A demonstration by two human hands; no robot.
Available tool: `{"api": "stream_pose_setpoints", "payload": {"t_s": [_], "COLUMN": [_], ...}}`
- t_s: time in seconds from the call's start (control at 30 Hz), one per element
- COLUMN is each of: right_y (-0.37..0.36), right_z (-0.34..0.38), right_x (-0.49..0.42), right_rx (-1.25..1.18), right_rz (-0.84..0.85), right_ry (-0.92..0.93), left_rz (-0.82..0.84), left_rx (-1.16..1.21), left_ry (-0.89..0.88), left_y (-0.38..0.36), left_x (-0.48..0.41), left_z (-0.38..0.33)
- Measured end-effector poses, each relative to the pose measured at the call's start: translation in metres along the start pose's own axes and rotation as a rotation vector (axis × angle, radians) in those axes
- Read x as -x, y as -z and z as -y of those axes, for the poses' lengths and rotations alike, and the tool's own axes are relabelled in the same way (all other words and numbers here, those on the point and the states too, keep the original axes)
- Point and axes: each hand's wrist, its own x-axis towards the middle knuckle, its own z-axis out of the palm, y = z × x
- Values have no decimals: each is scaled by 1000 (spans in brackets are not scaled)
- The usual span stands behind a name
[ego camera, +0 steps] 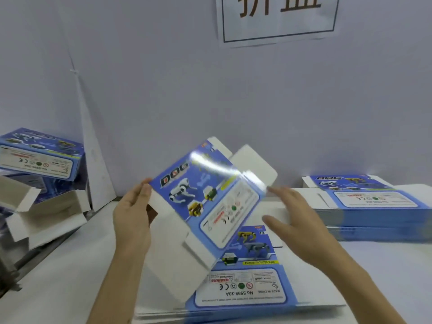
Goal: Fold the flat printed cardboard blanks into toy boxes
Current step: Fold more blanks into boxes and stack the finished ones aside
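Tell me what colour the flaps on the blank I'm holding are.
Plain white flaps on the blue printed blank; head view shows it best.

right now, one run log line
left grip holds raised blank | right grip at its right edge | flat stack beneath | folded box left

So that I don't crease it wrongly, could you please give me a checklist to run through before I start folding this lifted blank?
1. Left hand grips the lifted blank at its left edge: ok.
2. Right hand holding the blank: not ok; fingers straight beside its right edge.
3. Top flaps unfolded and free: ok.
4. Blank raised off the stack beneath: ok.
5. Only one sheet lifted: cannot tell.
6. Folded boxes at left clear of the hands: ok.
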Motion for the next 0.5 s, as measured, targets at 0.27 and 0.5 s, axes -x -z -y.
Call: {"api": "stream_pose_setpoints", "payload": {"t_s": [0.27,0.5], "right_y": [4,31], "right_z": [10,-5], "right_x": [-4,-5], "right_rx": [-907,-983], "right_rz": [-21,-87], "right_ry": [-309,-242], "left_rz": [264,586], "left_rx": [97,-355], "left_ry": [118,19], "left_y": [-20,-25], "left_x": [15,27], "left_z": [-7,-18]}}
